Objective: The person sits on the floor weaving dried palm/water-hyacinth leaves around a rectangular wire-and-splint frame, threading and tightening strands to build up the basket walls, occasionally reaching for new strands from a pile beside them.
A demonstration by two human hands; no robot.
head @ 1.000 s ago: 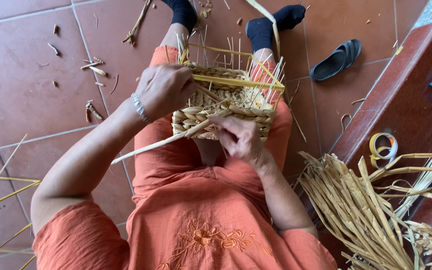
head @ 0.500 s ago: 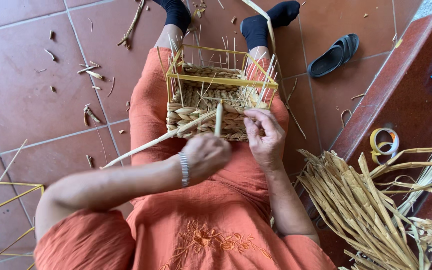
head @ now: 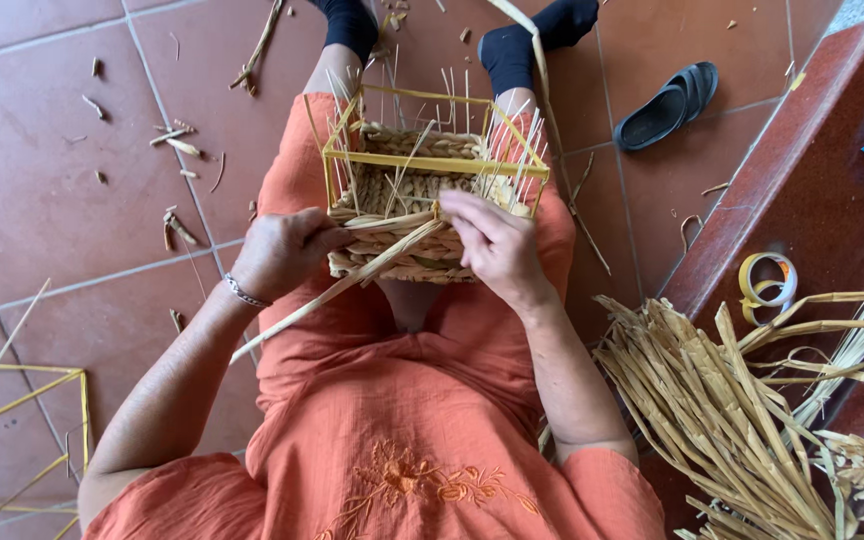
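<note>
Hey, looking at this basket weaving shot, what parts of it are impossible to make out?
All in the head view:
- Underside of the half-woven basket: hidden against the lap.
- Right hand fingertips: hidden behind the weave.
- Left hand palm: turned away, so its grip on the loose strand is unclear.
- Yellow wire frame: cut off by the left edge.
- Tape rolls: too small to count.

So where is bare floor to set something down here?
Mostly on the red tile floor left of the legs, between scattered straw bits and the yellow wire frame. The right is crowded: straw bundle, tape rolls, sandal.
</note>
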